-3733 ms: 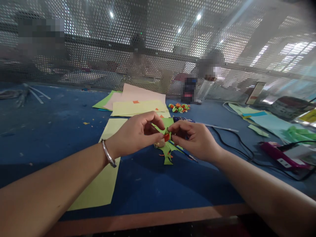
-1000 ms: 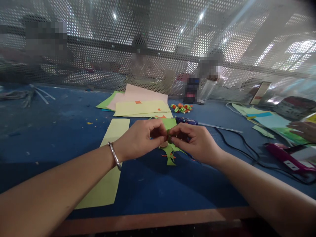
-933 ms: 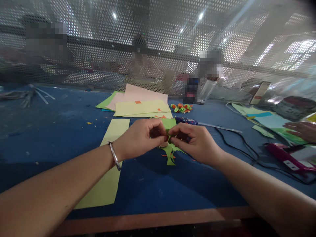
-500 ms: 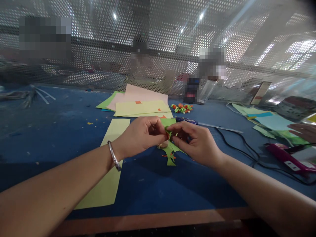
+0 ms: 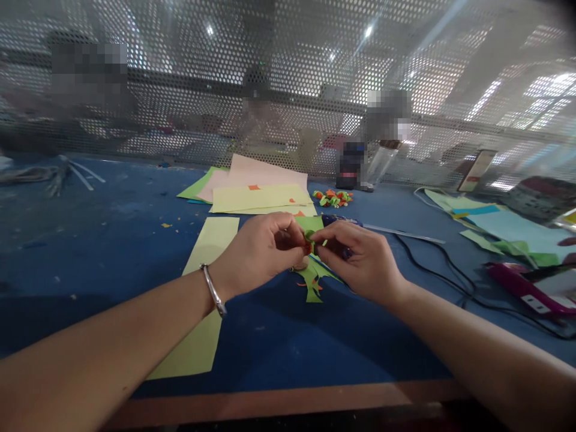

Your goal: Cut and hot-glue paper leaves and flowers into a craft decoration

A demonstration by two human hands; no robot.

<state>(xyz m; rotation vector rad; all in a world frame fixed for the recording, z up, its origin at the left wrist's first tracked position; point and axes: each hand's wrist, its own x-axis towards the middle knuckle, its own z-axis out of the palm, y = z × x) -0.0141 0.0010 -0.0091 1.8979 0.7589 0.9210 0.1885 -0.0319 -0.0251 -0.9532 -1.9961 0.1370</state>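
Between my two hands is a small green and orange paper piece (image 5: 309, 238), its shape partly hidden by fingers. My left hand (image 5: 265, 249), with a silver bracelet at the wrist, pinches it from the left. From the right, the thumb and fingertips of my right hand (image 5: 360, 255) close on its green part. Beneath them lies cut green paper (image 5: 314, 288) with curved notches and an orange scrap by it. A blue-handled tool (image 5: 339, 220), perhaps a glue gun, lies behind my right hand, mostly covered. Farther back sits a cluster of green and orange paper pieces (image 5: 333, 198).
A pale yellow-green sheet (image 5: 198, 342) lies under my left forearm. Stacked coloured paper (image 5: 265, 171) is at the back, before a perforated metal screen (image 5: 180, 108). To the right are a magenta power strip (image 5: 517, 288), black cables (image 5: 418, 264) and another person's fingers (image 5: 569, 249).
The green part between my fingertips now looks rounder and more folded over. My hands stay nearly in place. The other person's hand at right has drawn back toward the edge.
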